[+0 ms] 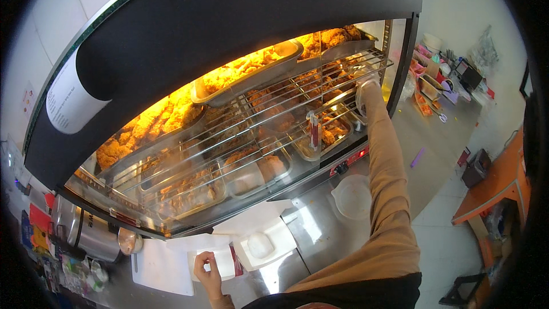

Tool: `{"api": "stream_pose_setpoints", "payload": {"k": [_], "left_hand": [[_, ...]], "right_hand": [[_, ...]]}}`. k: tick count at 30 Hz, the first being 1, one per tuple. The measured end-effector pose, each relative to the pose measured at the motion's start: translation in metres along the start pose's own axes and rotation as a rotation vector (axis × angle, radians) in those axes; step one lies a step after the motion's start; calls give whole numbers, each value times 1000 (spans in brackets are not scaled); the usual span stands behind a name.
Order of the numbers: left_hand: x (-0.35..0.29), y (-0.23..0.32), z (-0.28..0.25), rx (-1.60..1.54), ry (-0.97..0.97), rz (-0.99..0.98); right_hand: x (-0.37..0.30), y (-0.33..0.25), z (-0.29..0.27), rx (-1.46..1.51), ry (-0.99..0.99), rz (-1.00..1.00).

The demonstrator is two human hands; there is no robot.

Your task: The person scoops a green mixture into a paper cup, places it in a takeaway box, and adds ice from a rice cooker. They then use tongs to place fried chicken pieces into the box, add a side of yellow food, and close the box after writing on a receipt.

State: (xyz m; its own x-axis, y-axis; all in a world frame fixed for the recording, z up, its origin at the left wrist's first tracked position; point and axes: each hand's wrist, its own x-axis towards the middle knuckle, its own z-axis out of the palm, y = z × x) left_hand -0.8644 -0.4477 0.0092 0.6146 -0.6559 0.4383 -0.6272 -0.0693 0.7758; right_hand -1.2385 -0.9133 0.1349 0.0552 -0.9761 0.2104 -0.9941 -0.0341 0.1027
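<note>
My right arm reaches into the open right side of a heated display cabinet (354,3). My right hand (365,87), in what looks like a clear plastic glove, is beside the wire rack (286,94), above the lower trays; its fingers are hidden. Golden fried chicken (160,123) fills metal trays on the upper level. Below the rack lie more trays of fried pieces (333,130). My left hand (207,269), fingers curled in with nothing visible in them, is over an open white box (227,264). Beside it, another open white box (280,254) contains a round white item (260,245).
A translucent round tub (351,196) stands on the steel counter by my right arm. Left of the boxes lies a white board (160,266). Tongs (314,130) with a red part are at the cabinet's front. Scissors (440,115) and mixed clutter occupy the right counter.
</note>
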Motion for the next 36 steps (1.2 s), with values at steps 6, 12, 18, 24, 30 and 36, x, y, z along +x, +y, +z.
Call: {"api": "stream_pose_setpoints", "payload": {"k": [6, 12, 18, 24, 30, 36], "left_hand": [[2, 3, 16, -61, -50, 25], [-1, 0, 10, -34, -54, 22], [-3, 5, 12, -52, -76, 38], [-16, -5, -5, -26, -36, 2], [-24, -10, -11, -32, -14, -52], [-28, -5, -21, -22, 9, -27]], "right_hand": [[13, 5, 65, -138, 212, -351], [-67, -93, -80, 259, -221, 9], [-74, -105, -98, 203, -159, -157], [-54, -87, -75, -11, -266, -190], [-60, -114, -79, -65, -264, -306], [-19, -106, -38, 197, -229, -264]]}}
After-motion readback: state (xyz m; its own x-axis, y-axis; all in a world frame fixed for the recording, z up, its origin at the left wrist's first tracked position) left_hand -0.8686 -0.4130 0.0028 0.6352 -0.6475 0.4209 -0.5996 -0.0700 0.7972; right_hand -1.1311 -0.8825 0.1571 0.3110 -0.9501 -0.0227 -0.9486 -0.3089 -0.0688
